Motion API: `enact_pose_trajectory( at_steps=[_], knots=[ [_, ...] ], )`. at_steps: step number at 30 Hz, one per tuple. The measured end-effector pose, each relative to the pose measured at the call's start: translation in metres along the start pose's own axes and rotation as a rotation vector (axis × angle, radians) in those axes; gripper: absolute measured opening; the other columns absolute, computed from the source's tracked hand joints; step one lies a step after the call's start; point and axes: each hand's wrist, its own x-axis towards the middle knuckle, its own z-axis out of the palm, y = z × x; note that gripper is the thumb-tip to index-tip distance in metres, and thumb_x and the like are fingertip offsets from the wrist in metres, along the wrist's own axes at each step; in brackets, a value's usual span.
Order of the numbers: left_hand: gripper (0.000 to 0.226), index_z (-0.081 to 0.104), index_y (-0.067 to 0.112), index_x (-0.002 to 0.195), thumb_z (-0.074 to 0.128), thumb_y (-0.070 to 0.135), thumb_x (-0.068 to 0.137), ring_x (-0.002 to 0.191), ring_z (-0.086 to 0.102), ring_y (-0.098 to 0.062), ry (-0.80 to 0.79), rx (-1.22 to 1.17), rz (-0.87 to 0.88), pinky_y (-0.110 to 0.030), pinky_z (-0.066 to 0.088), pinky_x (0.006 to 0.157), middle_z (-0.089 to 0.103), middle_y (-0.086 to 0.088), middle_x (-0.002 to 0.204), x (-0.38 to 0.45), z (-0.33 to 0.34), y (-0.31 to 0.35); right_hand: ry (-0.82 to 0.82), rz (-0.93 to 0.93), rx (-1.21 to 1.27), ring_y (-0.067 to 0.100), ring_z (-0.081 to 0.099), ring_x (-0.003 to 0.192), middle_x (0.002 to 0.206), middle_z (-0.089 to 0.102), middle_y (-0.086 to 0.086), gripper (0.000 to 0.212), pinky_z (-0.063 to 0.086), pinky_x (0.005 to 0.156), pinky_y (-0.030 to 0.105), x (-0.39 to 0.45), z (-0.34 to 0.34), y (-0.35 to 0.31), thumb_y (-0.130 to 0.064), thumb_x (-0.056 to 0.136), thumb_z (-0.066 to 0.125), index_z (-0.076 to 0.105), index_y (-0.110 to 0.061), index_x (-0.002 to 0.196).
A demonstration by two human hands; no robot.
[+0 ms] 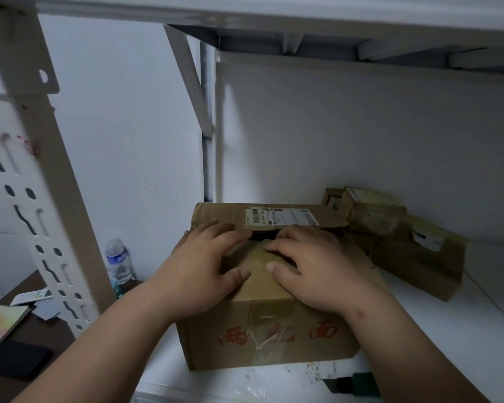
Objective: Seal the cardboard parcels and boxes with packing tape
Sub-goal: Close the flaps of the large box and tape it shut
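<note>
White shelf [463, 330], white wall behind. Left hand [198, 266] and right hand [312, 266] lying flat, grip open, fingers pressing down box [268, 330] flaps.

Three red handwritten characters [278, 334] on the box's [216, 344] front, lower centre, too blurred to read; the shipping label's [281, 218] print is illegible.

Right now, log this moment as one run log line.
left hand: pressing flat on box top | right hand: pressing flat on box top | cardboard box: on white shelf, flaps not fully shut | tape dispenser: shelf front edge
</note>
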Motion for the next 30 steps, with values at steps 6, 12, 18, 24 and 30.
enact_pose_trajectory(
  at_steps=[6, 12, 18, 24, 30],
  knots=[
    [0.068, 0.025, 0.054, 0.147, 0.029, 0.080, 0.084, 0.151, -0.002, -0.016, -0.055, 0.099, -0.026, -0.051, 0.013, 0.122, 0.008, 0.014, 0.163, -0.001, 0.001, -0.003, 0.091, 0.031, -0.092, 0.015, 0.037, 0.128, 0.134, 0.046, -0.014, 0.055, 0.021, 0.112, 0.042, -0.007, -0.004, -0.001, -0.064, 0.092, 0.027, 0.048, -0.041, 0.137],
    [0.068, 0.040, 0.044, 0.144, 0.039, 0.067, 0.080, 0.150, 0.006, -0.010, -0.021, -0.165, -0.099, -0.039, 0.013, 0.122, 0.023, 0.013, 0.160, -0.014, 0.003, -0.013, 0.075, 0.098, -0.111, 0.014, 0.037, 0.133, 0.140, 0.047, -0.017, 0.050, 0.013, 0.118, 0.045, -0.021, -0.003, 0.020, -0.061, 0.097, 0.029, 0.048, -0.040, 0.139],
    [0.052, 0.049, 0.031, 0.142, 0.049, 0.048, 0.092, 0.146, 0.025, -0.013, 0.391, -0.340, -0.199, -0.039, 0.025, 0.118, 0.036, 0.007, 0.154, -0.023, 0.016, -0.008, 0.516, 0.067, 0.155, 0.019, 0.058, 0.101, 0.106, 0.067, -0.004, 0.043, 0.046, 0.094, 0.049, -0.038, 0.007, 0.021, -0.046, 0.089, 0.043, 0.071, -0.019, 0.108],
    [0.057, 0.050, 0.029, 0.142, 0.047, 0.052, 0.090, 0.139, 0.032, -0.007, 0.587, -0.346, -0.225, -0.024, 0.025, 0.108, 0.041, 0.008, 0.150, -0.042, 0.026, -0.005, 0.778, 0.007, 0.314, 0.014, 0.052, 0.085, 0.087, 0.058, -0.005, 0.026, 0.044, 0.077, 0.040, -0.068, 0.022, 0.011, -0.034, 0.088, 0.049, 0.067, -0.016, 0.089],
    [0.059, 0.052, 0.015, 0.138, 0.041, 0.050, 0.092, 0.129, 0.039, -0.015, 0.735, -0.213, -0.153, -0.032, 0.031, 0.106, 0.045, -0.003, 0.137, -0.071, 0.053, -0.005, 0.713, -0.049, 0.421, 0.010, 0.045, 0.062, 0.069, 0.045, -0.014, 0.022, 0.038, 0.055, 0.031, -0.104, 0.070, -0.004, -0.030, 0.090, 0.051, 0.055, -0.019, 0.071]
  ],
)
